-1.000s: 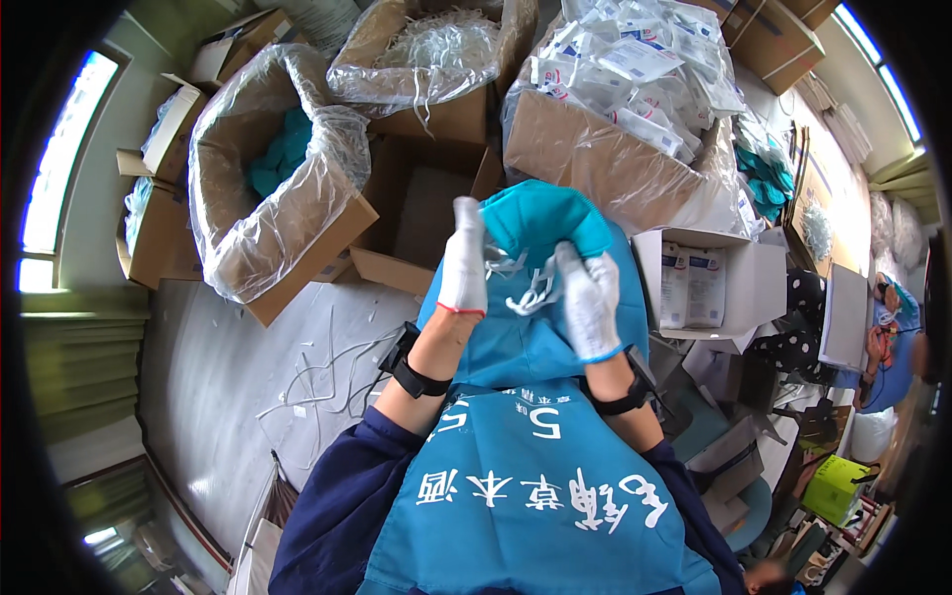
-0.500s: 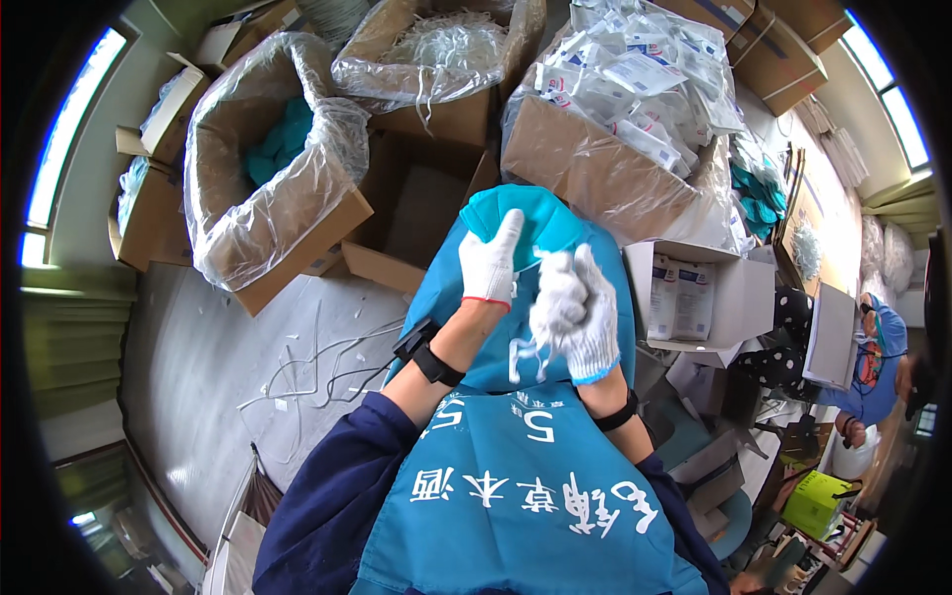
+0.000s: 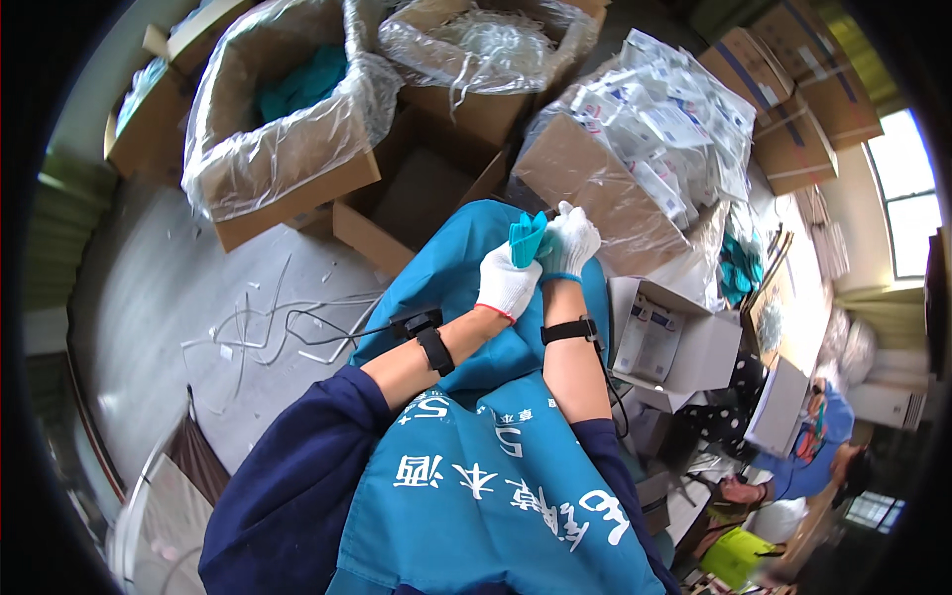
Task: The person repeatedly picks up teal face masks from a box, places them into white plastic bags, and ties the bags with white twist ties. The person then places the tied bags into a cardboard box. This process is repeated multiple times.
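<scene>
Both of my hands wear white knit gloves and meet over the lap of my blue apron [image 3: 446, 466]. My left hand [image 3: 510, 282] is closed round a bundle of folded teal pieces [image 3: 529, 238], whose bent ends stick up above the fingers. Pressed close on its right is my right hand [image 3: 572, 241], fingers curled; what they hold, if anything, is hidden. Black straps with small devices sit on both wrists.
Ahead stand a plastic-lined carton [image 3: 288, 183] with teal pieces inside, an open carton [image 3: 367, 233], a carton of white strips [image 3: 496, 50] and one heaped with white packets [image 3: 674, 119]. A white box [image 3: 684, 362] with packets stands right. Another person [image 3: 813, 441] sits far right.
The teal bundle was fanned out wide over my left hand; now it is folded narrow in its grip. My right hand has moved up against it. The view has turned.
</scene>
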Tool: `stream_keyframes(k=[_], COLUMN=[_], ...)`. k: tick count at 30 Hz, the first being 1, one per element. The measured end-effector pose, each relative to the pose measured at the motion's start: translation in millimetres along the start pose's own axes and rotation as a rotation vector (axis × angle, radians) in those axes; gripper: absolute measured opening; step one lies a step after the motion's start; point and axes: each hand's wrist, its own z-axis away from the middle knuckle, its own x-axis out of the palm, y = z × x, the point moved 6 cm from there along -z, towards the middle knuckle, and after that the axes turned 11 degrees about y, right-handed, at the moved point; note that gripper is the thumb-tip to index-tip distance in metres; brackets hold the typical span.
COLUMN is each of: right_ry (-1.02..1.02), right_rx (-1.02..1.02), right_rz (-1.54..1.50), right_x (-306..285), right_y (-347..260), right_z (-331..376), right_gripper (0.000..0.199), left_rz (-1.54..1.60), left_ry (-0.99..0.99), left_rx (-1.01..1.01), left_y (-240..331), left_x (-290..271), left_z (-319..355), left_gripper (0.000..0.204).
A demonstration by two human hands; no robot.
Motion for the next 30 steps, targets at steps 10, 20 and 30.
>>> stream_keyframes(k=[10, 20, 30], right_ry=[-0.508, -0.495, -0.576], right_rx=[0.902, 0.969, 0.729], right_rz=[-0.645, -0.743, -0.470], right_x=[-47, -76, -68], right_y=[18, -56, -89], right_z=[-68, 52, 51], right_gripper=[0.040, 0.023, 0.031], left_rz=[0.442, 0.381, 0.146], left_ry=[-0.490, -0.554, 0.209], left_rx=[-0.667, -0.888, -0.187], left_y=[50, 12, 14], left_x=[-44, -11, -40], left_z=[24, 43, -27], left_gripper=[0.033, 0.052, 0.050])
